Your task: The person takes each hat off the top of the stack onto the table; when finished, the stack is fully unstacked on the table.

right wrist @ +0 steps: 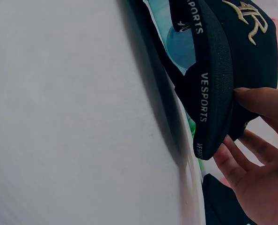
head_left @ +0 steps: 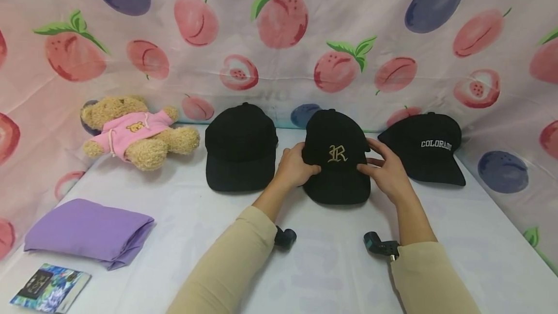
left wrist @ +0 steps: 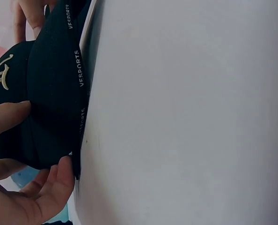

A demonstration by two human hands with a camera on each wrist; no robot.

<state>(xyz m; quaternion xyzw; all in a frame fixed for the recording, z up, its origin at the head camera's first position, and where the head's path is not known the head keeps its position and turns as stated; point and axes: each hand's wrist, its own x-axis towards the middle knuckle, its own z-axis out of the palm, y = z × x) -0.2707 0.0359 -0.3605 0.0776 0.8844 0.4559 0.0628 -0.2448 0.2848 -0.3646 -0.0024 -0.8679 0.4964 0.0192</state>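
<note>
In the head view a black baseball cap [head_left: 335,178] with a gold letter R sits between both hands, its brim toward me. My left hand [head_left: 296,166] grips its left side, thumb on the front. Gripping the opposite side is my right hand [head_left: 385,168], thumb near the brim's root and fingers behind. White VESPORTS lettering runs along the cap's brim edge [right wrist: 204,98] in the right wrist view. A plain black cap [head_left: 241,149] stands just left of the left hand. Beyond the right hand is a black COLORADO cap [head_left: 429,147].
A teddy bear [head_left: 137,130] in a pink hoodie lies at the back left. Nearer on the left are a folded purple cloth [head_left: 87,231] and a small blue floral booklet [head_left: 50,287]. A fruit-print curtain [head_left: 279,67] rises behind the white table [head_left: 322,265].
</note>
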